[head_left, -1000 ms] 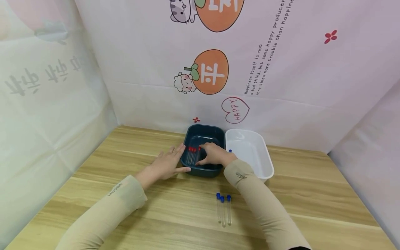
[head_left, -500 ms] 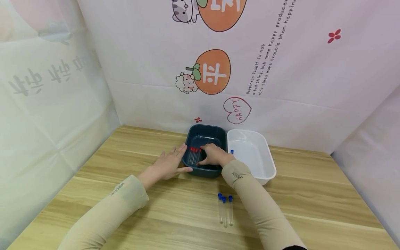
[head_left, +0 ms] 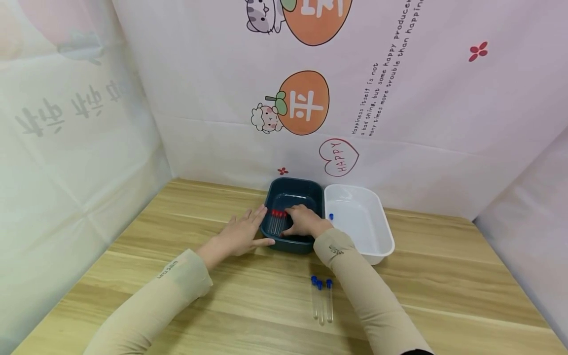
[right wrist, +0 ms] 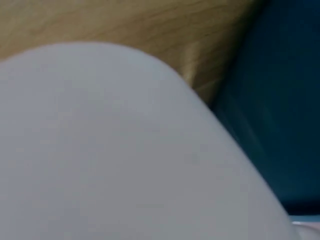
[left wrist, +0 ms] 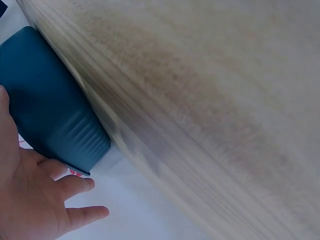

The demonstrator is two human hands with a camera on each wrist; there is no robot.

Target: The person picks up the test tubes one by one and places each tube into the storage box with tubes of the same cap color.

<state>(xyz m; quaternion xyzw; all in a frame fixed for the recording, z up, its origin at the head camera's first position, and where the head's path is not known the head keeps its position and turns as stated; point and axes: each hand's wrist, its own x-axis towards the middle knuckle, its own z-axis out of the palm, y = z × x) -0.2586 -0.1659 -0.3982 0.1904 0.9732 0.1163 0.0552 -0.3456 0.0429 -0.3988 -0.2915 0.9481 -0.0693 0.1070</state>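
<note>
In the head view my left hand [head_left: 239, 234] steadies the left side of a dark teal bin [head_left: 293, 246], its fingers extended along the wall and the thumb near the front. The left wrist view shows those spread fingers [left wrist: 75, 187] against the bin's outer wall [left wrist: 50, 95]. Inside the bin lie several red-capped test tubes [head_left: 276, 226], side by side at the left. My right hand [head_left: 306, 221] reaches in and spans the rightmost tube between thumb and fingers, largely covering it. The right wrist view does not show that hand.
A white bin [head_left: 359, 222] stands against the teal bin's right side; a blue cap [head_left: 331, 216] shows inside it. Three blue-capped test tubes [head_left: 321, 301] lie on the wooden table [head_left: 248, 301] in front. A printed cloth [head_left: 213, 148] hangs behind the bins.
My right hand has shifted slightly left inside the bin, bringing the rightmost red-capped test tube up beside the others. My left hand stays on the bin wall. The head view has drifted slightly.
</note>
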